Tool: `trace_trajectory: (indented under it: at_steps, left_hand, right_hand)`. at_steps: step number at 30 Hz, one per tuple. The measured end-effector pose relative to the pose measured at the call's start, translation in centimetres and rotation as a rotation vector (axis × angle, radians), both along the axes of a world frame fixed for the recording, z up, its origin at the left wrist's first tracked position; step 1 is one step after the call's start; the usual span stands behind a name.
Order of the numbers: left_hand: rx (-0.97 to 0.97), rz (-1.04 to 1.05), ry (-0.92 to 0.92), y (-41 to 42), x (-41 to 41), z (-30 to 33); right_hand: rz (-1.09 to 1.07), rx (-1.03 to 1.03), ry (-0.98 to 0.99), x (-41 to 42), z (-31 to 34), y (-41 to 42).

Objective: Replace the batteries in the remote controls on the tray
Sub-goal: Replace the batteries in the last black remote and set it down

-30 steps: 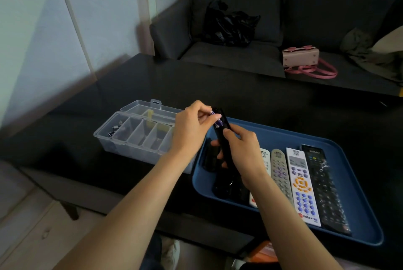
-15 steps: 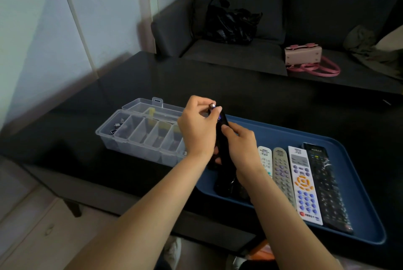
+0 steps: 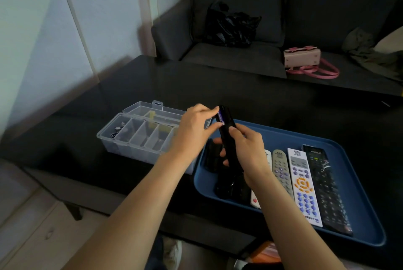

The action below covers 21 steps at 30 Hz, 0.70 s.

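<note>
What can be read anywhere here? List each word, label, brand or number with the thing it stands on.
None reads clearly.
Purple battery pinched by the left hand: white print, blurred.
Black remote on the right: pale brand line at its top, too blurred to spell.
White remote with orange buttons: dark print at top and bottom, too small.
Grey remote: button marks too small.
Black remote in the right hand: no text visible.

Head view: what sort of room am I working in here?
Most likely a home living room. A dark grey sofa with a pink handbag and a black plastic bag on it stands behind a low black coffee table, which holds the blue tray of remotes.
</note>
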<state>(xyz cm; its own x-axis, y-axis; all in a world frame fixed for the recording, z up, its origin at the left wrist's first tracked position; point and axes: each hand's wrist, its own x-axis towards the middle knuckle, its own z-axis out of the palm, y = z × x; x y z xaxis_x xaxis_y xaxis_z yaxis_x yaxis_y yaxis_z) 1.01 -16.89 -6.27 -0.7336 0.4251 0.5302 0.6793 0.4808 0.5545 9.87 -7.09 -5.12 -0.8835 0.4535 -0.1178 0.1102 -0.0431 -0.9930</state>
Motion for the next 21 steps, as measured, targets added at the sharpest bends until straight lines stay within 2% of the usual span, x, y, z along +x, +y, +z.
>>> trace_trajectory:
  at_steps: [6, 13, 17, 21]
  left_hand:
    - [0.013, -0.029, 0.076, -0.2, -0.3, -0.1]
    - [-0.182, -0.055, 0.225, 0.2, 0.3, -0.9]
    - [-0.246, -0.006, 0.224, 0.3, 0.6, -0.7]
    - [-0.170, -0.030, 0.147, 0.0, 0.1, -0.6]
  right_hand:
    - [0.009, 0.097, 0.000, -0.1, -0.2, -0.1]
    - [-0.012, 0.150, -0.018, -0.1, -0.5, 0.0]
    - [0.022, 0.165, -0.010, 0.1, -0.4, -0.3]
    - [0.022, 0.203, -0.010, 0.1, -0.3, -0.2]
